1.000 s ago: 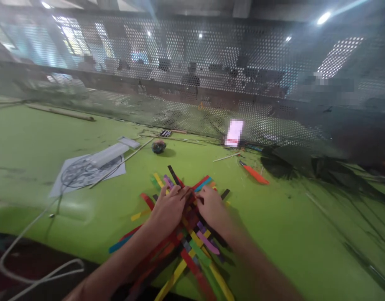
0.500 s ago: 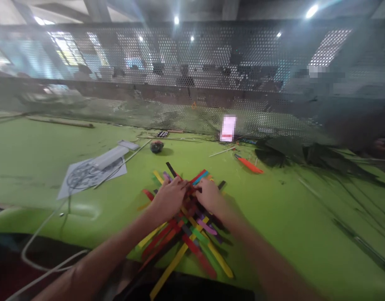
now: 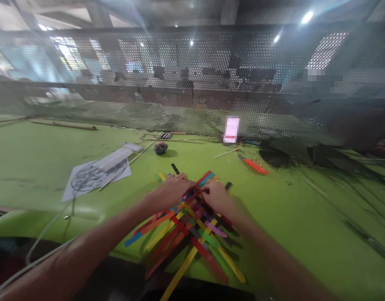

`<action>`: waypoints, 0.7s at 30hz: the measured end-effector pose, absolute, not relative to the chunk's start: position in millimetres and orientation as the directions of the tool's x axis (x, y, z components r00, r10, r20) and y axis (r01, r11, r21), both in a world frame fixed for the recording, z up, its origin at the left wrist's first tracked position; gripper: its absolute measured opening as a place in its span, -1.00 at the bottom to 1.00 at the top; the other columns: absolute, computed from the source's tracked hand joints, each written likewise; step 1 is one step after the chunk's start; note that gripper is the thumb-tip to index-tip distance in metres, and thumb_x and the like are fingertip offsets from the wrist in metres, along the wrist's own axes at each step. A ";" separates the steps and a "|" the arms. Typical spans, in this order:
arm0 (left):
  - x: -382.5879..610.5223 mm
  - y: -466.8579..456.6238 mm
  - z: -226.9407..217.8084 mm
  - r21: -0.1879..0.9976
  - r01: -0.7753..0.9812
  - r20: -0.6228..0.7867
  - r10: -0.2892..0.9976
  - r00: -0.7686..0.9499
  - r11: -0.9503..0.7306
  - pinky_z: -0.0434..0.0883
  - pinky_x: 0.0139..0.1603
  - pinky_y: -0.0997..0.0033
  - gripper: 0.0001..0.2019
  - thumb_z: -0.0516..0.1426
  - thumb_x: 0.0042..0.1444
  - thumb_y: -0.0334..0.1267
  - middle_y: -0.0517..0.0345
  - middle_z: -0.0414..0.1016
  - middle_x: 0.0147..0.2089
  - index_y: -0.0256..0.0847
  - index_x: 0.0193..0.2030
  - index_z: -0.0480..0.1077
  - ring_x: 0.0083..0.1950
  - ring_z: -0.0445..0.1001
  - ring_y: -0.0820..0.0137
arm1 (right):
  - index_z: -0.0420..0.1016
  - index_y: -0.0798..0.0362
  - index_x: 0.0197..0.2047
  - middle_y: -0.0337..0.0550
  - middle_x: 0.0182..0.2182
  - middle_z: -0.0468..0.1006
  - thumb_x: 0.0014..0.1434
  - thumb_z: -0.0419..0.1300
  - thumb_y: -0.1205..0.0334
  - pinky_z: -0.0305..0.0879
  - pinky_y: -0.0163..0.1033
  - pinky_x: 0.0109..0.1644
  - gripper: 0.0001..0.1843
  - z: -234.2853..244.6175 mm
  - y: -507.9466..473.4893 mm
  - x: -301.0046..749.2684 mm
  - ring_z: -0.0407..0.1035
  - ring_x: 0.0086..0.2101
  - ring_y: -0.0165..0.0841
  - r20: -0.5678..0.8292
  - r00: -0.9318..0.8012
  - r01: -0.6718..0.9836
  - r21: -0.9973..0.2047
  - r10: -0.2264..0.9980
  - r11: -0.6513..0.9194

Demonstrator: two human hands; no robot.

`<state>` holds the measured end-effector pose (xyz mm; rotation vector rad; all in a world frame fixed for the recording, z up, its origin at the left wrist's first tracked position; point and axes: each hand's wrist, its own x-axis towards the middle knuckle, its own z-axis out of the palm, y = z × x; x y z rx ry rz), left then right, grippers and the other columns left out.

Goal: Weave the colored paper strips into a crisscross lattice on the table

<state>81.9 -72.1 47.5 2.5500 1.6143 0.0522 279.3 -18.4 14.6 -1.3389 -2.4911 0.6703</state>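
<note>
A weave of flat coloured strips lies in front of me, its red, yellow, green, black and purple ends fanning out toward me. My left hand rests across the weave's far left part, fingers bent over the strips and gripping them. Opposite it, my right hand has its fingertips pinched at the far right part, close to a red strip and a blue one. The exact strip under each set of fingertips is partly hidden.
On the green table are a printed sheet under a white power strip, a dark ball, an orange-handled cutter and dark leaves. A perforated screen stands behind, with a bright phone against it.
My left hand has turned flatter and shifted slightly, uncovering more of the weave's middle and left strips. My right hand stays at the far right part. The view has shifted slightly.
</note>
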 end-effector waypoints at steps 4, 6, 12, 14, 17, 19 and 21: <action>78.7 -68.0 57.8 0.077 0.905 -0.105 0.900 0.424 -0.418 0.41 0.01 0.31 -0.48 0.03 0.28 -0.55 -0.08 0.57 -0.02 -0.12 0.31 0.45 0.05 0.51 0.17 | 0.74 0.09 -0.27 0.00 -0.20 0.67 0.24 0.17 0.48 0.32 -0.25 -0.12 -0.72 15.2 -20.0 279.3 0.48 -0.25 -0.30 -0.028 -0.544 0.721 -0.528 0.839 0.449; 75.9 -63.7 62.0 0.069 0.908 -0.137 0.898 0.418 -0.412 0.41 -0.02 0.34 -0.39 0.01 0.24 -0.59 -0.08 0.55 0.00 -0.08 0.38 0.40 -0.01 0.53 0.21 | 0.73 0.08 -0.24 -0.01 -0.18 0.68 0.24 0.17 0.49 0.32 -0.25 -0.11 -0.71 15.3 -20.9 280.1 0.48 -0.23 -0.29 -0.039 -0.543 0.716 -0.544 0.839 0.438; 71.1 -42.7 65.0 0.063 0.884 -0.146 0.872 0.467 -0.463 0.43 -0.02 0.33 -0.40 0.03 0.20 -0.56 -0.06 0.51 -0.03 -0.05 0.31 0.49 -0.01 0.55 0.19 | 0.71 0.07 -0.25 0.00 -0.12 0.67 0.19 0.19 0.55 0.33 -0.23 -0.01 -0.71 14.0 -22.8 282.0 0.50 -0.12 -0.24 -0.028 -0.523 0.722 -0.546 0.852 0.425; 71.3 -34.9 65.6 0.091 0.879 -0.139 0.868 0.478 -0.469 0.43 -0.02 0.34 -0.49 0.05 0.23 -0.51 -0.05 0.51 -0.06 -0.05 0.22 0.56 -0.02 0.56 0.20 | 0.72 0.07 -0.21 -0.01 -0.10 0.67 0.19 0.19 0.55 0.33 -0.23 0.02 -0.70 12.6 -22.6 282.2 0.51 -0.10 -0.24 -0.028 -0.523 0.705 -0.576 0.852 0.414; 70.8 -25.7 66.0 0.145 0.881 -0.120 0.876 0.468 -0.451 0.43 -0.02 0.37 -0.58 0.10 0.26 -0.45 -0.02 0.51 -0.07 -0.06 0.15 0.61 -0.04 0.57 0.23 | 0.70 0.07 -0.23 -0.03 -0.11 0.67 0.20 0.21 0.49 0.34 -0.24 -0.02 -0.76 10.5 -21.8 282.6 0.50 -0.14 -0.26 -0.028 -0.518 0.689 -0.606 0.855 0.398; 68.8 -22.1 65.0 0.186 0.881 -0.115 0.881 0.460 -0.435 0.43 0.00 0.38 -0.59 0.13 0.26 -0.43 -0.01 0.52 -0.06 -0.08 0.17 0.61 -0.02 0.57 0.24 | 0.68 0.06 -0.26 -0.04 -0.11 0.66 0.21 0.23 0.46 0.33 -0.25 -0.03 -0.80 9.9 -21.4 283.2 0.49 -0.15 -0.27 -0.024 -0.516 0.692 -0.601 0.856 0.400; 65.8 -20.5 62.1 0.220 0.878 -0.113 0.883 0.456 -0.425 0.42 0.03 0.38 -0.58 0.14 0.25 -0.43 0.00 0.53 -0.04 -0.08 0.19 0.60 0.01 0.57 0.24 | 0.67 0.06 -0.29 -0.05 -0.13 0.66 0.21 0.24 0.45 0.33 -0.26 -0.02 -0.82 10.2 -21.5 283.9 0.48 -0.14 -0.27 -0.025 -0.522 0.694 -0.594 0.853 0.407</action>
